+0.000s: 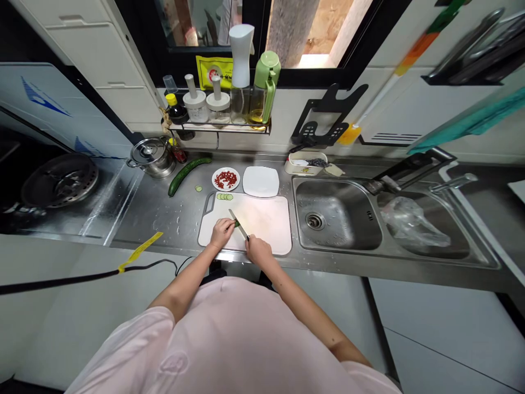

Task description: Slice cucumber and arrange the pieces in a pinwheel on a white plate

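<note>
My left hand [222,232] grips a short piece of cucumber [237,223] on a white plastic cutting board [266,221]. My right hand [259,250] is shut on the handle of a kitchen knife [238,224], whose blade rests against that piece. A small row of cucumber slices [225,197] lies near the board's far edge. Beyond the board, a long whole cucumber [187,174] and one loose slice [198,189] lie on the steel counter. Chopped red chili sits on a small white plate [219,179], next to a white square plate [261,181].
A steel double sink [336,213] lies to the right, with a plastic bag [414,224] in its far basin. A steel pot [151,157] and a gas burner [59,180] are on the left. Bottles and jars stand on a wall shelf [219,127].
</note>
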`<action>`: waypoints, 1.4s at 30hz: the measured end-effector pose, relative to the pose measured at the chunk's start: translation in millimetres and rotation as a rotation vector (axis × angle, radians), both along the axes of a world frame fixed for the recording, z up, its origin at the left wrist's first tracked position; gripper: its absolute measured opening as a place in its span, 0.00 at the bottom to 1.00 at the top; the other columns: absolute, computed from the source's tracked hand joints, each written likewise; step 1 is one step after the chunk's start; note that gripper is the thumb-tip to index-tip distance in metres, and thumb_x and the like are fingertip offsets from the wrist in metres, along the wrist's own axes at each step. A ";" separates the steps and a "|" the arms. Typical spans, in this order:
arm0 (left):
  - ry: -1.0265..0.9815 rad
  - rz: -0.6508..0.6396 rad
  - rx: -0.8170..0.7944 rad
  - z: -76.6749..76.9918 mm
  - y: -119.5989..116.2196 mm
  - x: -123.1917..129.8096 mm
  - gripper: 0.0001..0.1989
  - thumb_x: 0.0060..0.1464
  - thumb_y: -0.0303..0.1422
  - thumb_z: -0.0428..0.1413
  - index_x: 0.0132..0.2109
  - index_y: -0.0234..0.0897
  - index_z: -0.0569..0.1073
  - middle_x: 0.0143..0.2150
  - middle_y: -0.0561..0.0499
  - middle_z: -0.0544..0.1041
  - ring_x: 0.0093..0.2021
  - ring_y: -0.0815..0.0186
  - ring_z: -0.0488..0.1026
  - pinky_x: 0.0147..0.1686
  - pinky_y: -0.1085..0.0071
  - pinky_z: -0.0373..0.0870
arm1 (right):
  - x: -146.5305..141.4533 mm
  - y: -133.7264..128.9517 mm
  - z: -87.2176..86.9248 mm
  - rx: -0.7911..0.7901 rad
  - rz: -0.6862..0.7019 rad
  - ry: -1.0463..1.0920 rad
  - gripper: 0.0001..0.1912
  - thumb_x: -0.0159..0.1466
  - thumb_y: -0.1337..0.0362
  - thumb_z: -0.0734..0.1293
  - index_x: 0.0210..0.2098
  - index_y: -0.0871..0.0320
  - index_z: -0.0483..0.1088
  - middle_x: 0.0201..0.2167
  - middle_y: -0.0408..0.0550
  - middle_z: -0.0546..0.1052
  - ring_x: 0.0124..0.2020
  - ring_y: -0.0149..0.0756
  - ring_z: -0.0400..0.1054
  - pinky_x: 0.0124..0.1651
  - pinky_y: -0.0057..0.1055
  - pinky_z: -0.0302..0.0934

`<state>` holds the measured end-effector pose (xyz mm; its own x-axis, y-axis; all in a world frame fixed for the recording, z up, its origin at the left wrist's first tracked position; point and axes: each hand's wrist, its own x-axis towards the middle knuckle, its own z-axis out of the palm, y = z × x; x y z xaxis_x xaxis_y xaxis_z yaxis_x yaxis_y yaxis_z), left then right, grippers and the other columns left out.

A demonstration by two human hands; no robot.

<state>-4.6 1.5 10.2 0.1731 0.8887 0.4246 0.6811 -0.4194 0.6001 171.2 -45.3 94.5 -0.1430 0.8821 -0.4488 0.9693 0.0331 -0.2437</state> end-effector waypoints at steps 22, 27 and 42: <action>0.008 -0.006 -0.027 2.8 -0.4 -0.5 0.10 0.58 0.33 0.50 0.44 0.40 0.74 0.40 0.48 0.75 0.43 0.65 0.70 0.45 0.64 0.67 | 34.6 -40.1 14.9 -0.088 0.004 -0.016 0.16 0.68 0.58 0.52 0.44 0.61 0.65 0.38 0.57 0.76 0.41 0.43 0.71 0.40 0.32 0.57; 0.004 -0.009 -0.024 4.0 -0.1 -0.5 0.10 0.58 0.34 0.50 0.43 0.41 0.74 0.39 0.48 0.75 0.42 0.64 0.71 0.45 0.64 0.68 | 36.6 -40.7 16.1 -0.100 -0.008 -0.017 0.15 0.67 0.58 0.53 0.43 0.61 0.65 0.37 0.57 0.76 0.41 0.44 0.71 0.38 0.32 0.57; -0.006 0.000 -0.034 5.7 -2.7 -1.3 0.10 0.59 0.34 0.50 0.44 0.40 0.73 0.40 0.48 0.75 0.44 0.64 0.70 0.46 0.64 0.67 | 54.8 -31.0 18.4 0.050 -0.036 -0.151 0.17 0.69 0.53 0.51 0.45 0.57 0.63 0.38 0.53 0.74 0.37 0.39 0.71 0.36 0.30 0.54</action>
